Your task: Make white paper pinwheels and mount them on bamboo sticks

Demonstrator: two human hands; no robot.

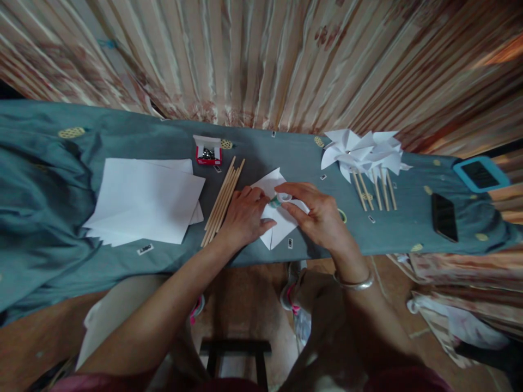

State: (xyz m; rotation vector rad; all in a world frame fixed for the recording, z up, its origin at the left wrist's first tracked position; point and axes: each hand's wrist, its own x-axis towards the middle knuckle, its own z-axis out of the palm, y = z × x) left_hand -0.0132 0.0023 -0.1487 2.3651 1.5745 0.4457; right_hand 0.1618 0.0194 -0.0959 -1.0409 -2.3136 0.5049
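A white paper square [273, 233] with cut or folded lines lies on the cloth in front of me, one corner pointing away. My left hand [246, 212] rests on its left side, fingertips pressing down and thumb spread apart. Over the paper's middle, my right hand [317, 212] pinches a small white object with a green part [276, 202]. Fingers partly cover this object, so its exact kind is unclear. Close to my left hand lie several thin wooden sticks [224, 200], side by side.
A stack of white paper [147, 198] lies left. Behind the sticks stands an open red box [208, 154] of small shiny pieces. Several paper pinwheels [359, 151] lie right, near a dark phone [444, 217] and a blue-framed device [482, 173]. A pale green ring [342, 216] sits beside my right hand.
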